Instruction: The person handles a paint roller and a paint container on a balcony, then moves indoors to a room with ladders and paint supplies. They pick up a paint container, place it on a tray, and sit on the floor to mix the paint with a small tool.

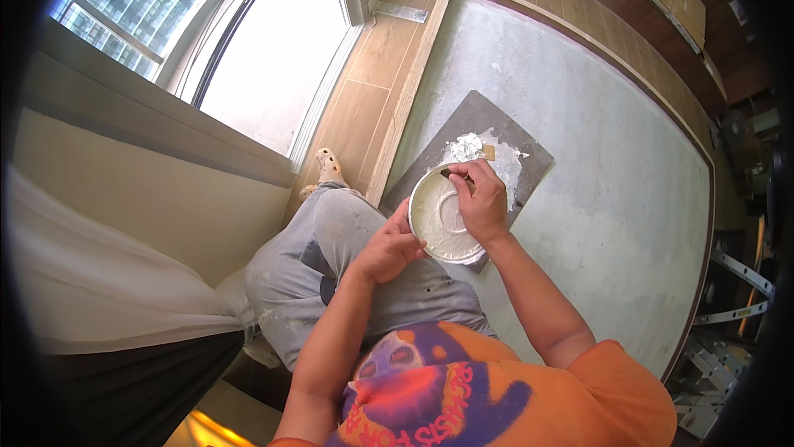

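My left hand (389,248) grips the near left edge of a round white bucket lid (435,217), its thumb over the rim. The lid is tilted, with cream-white paste smeared over the side that shows. At the far rim, my right hand (483,200) has its fingers pinched together around a small dark piece, too covered to make out. Just beyond lies a grey square board (475,108), partly hidden by the lid and hands. On it sit a heap of white paste (466,147), thin smears and a small tan flat piece (489,152).
The board rests on a pale grey floor panel (604,157) framed by a raised wooden edge (418,75). Wood-look tiles (368,83) run along the left, by an open balcony door. Curtains (107,265) hang at my left. A metal ladder (732,315) lies at the far right.
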`<state>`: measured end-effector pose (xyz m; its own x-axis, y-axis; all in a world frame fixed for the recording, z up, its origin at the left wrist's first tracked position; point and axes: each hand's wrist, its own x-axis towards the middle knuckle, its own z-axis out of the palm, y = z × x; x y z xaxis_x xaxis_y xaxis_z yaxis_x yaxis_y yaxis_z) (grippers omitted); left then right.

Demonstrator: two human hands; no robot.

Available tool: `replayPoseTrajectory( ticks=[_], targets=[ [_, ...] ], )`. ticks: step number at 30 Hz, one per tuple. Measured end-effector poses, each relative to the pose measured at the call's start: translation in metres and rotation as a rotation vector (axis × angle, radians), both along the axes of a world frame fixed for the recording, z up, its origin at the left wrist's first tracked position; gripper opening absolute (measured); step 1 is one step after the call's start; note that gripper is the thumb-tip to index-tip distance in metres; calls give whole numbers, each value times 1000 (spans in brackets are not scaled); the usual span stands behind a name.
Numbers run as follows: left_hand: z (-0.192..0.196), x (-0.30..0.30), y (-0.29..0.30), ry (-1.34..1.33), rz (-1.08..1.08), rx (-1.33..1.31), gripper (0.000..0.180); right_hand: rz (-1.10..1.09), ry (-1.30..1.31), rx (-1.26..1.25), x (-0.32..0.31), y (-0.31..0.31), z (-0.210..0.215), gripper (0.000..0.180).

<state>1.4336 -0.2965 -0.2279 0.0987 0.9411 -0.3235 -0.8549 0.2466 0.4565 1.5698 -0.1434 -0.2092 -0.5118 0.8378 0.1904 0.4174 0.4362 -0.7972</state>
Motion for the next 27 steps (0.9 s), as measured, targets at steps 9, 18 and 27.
replayPoseTrajectory(
  ticks=[9, 18, 27],
  targets=[
    [-3, -4, -3, -84, -51, 16, 86, 129, -10, -39, 8, 13, 13, 10],
    [0, -5, -5, -99, -89, -14, 85, 248, -19, -52, 6, 14, 19, 9],
    [1, -4, -3, -76, -119, -62, 87, 316, -33, -57, 9, 7, 23, 11]
  ],
)
